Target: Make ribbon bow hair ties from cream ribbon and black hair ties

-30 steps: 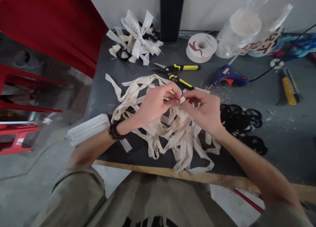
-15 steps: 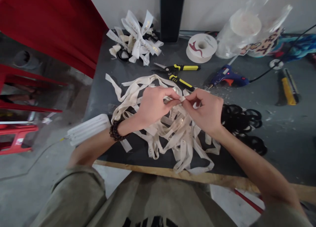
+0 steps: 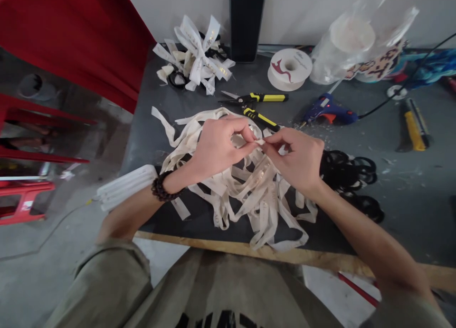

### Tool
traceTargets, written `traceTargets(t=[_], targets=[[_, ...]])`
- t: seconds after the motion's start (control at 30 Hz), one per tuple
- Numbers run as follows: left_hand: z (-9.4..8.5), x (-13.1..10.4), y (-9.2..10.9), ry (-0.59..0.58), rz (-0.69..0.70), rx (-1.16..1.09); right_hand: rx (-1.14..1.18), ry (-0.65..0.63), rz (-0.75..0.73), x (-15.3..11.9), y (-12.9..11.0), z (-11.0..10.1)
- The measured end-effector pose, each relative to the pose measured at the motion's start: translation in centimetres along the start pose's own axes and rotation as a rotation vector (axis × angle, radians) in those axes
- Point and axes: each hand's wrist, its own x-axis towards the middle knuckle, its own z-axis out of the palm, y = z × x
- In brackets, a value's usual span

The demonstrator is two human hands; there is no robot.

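Note:
Between the fingertips of both hands is a small piece of cream ribbon [image 3: 260,141]. My left hand [image 3: 224,140] pinches it from one side with thumb and forefinger, and my right hand [image 3: 297,157] pinches it from the other. Most of the held ribbon is hidden by the fingers. Under the hands lies a loose tangle of cream ribbon [image 3: 245,190] with gold print. Scissors [image 3: 254,104] with yellow and black handles rest open just behind it. Black hair ties [image 3: 345,171] are heaped beside my right wrist.
Finished-looking ribbon bows [image 3: 201,57] are piled at the back left. A ribbon spool [image 3: 285,78], a blue glue gun [image 3: 329,111] with its cord, and a yellow utility knife [image 3: 415,128] lie on the dark table [image 3: 402,223]. A clear plastic bag [image 3: 335,47] stands behind.
My left hand has shifted slightly left and up, its fingers still pinching the ribbon. The right hand is nearly where it was, and the view has moved a little.

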Motion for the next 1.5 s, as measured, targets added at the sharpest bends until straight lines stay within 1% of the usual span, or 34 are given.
traceTargets(t=[0.33, 0.47, 0.53, 0.6, 0.67, 0.73, 0.8, 0.93, 1.0, 1.07, 1.17, 1.27, 1.43, 1.5], targets=[[-0.2, 0.2, -0.6, -0.041, 0.016, -0.031, 0.033, -0.064, 0.067, -0.1, -0.1, 0.0], [-0.3, 0.3, -0.6, -0.036, 0.032, -0.013, 0.056, -0.079, 0.091, -0.1, -0.2, -0.1], [-0.2, 0.3, -0.6, -0.029, 0.078, 0.021, 0.032, -0.075, 0.089, -0.1, -0.3, 0.0], [-0.1, 0.1, -0.4, -0.008, 0.166, 0.054, 0.003, -0.064, 0.077, -0.2, -0.3, 0.1], [0.0, -0.2, -0.2, -0.006, 0.223, 0.03, -0.021, -0.058, 0.055, -0.4, -0.2, 0.2], [0.0, -0.4, 0.1, -0.037, 0.197, -0.057, -0.029, -0.05, 0.015, -0.5, -0.2, 0.3], [0.0, -0.4, 0.2, -0.059, 0.131, -0.104, -0.016, -0.032, -0.021, -0.6, -0.3, 0.2], [0.1, -0.2, -0.2, -0.046, 0.032, -0.131, -0.006, 0.018, -0.087, -0.5, -0.7, 0.0], [0.2, -0.1, -0.6, -0.061, -0.017, -0.2, -0.011, 0.017, -0.099, -0.4, -0.8, -0.1], [0.3, 0.0, -0.9, -0.083, -0.046, -0.255, 0.015, 0.002, -0.078, -0.4, -0.8, -0.1], [0.2, 0.1, -1.0, -0.116, -0.061, -0.303, 0.07, -0.013, -0.043, -0.3, -0.7, -0.1], [0.0, 0.2, -0.9, -0.137, -0.067, -0.29, 0.063, -0.014, -0.017, -0.3, -0.8, -0.2], [-0.2, 0.3, -0.8, -0.164, -0.037, -0.253, 0.042, 0.045, 0.049, -0.2, -0.9, -0.2], [-0.1, 0.3, -0.7, -0.157, -0.025, -0.237, 0.058, 0.051, 0.046, -0.3, -0.7, -0.1]])
